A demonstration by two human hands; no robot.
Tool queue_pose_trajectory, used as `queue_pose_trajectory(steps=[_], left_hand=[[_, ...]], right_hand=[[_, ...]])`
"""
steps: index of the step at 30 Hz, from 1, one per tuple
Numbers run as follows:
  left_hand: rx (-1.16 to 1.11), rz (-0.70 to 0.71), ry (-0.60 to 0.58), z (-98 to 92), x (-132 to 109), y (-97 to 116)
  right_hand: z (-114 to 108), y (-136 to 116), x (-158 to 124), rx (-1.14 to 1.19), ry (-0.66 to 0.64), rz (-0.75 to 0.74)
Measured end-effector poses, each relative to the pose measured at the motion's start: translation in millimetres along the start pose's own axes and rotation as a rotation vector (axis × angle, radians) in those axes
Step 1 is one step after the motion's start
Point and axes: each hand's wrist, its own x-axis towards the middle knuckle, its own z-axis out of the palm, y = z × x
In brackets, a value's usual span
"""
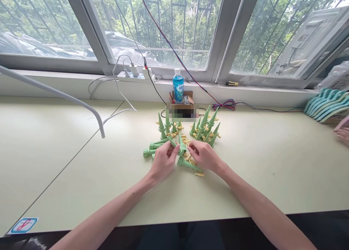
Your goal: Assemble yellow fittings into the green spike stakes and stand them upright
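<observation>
My left hand [163,159] is closed around a green plastic spike [172,142], its thumb near the wide collar end. Just to the right, my right hand [205,156] is in a pinch close to that collar; whatever lies between its fingertips is too small and hidden to make out. Between and below the hands lie loose small yellow plastic pieces [200,174] and another green spike [188,164] on its side. More green spikes [148,153] lie left of my left hand. Behind both hands, two clusters of spikes stand upright with yellow pieces fitted at their sides.
A small cardboard box [191,96] and a blue drink bottle [178,88] stand at the back. Bundled cable [225,104] lies to their right. A white curved tube [89,106] reaches in from the left. Teal curved items [321,104] and another person's hand [343,134] are at far right.
</observation>
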Motion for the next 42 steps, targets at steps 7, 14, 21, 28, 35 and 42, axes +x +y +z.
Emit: queue_pose_trajectory(steps=[7, 14, 21, 28, 35, 42], left_hand=[[-0.049, -0.064, -0.011, -0.5, 0.2, 7.9], [-0.076, -0.061, -0.018, 0.8, -0.3, 8.5], [-0.087, -0.052, -0.022, 1.8, -0.4, 5.8], [-0.115, -0.04, -0.018, 0.8, -1.5, 5.1], [-0.095, 0.001, 0.001, -0.3, -1.9, 1.9], [0.041, 0.127, 0.03, -0.7, -1.1, -4.3]], right_hand=[[9.4, -9.1, -2.3, 0.251, 0.25, -0.099], [12.4, -13.8, -3.3, 0.286, 0.277, -0.122], [13.9, -12.7, -3.4, 0.306, 0.268, -0.106], [15.3, -11.1, -3.4, 0.332, 0.251, -0.08], [15.4, -7.9, -1.7, 0.374, 0.23, -0.033], [17.7, -5.5, -1.6, 0.429, 0.185, 0.021]])
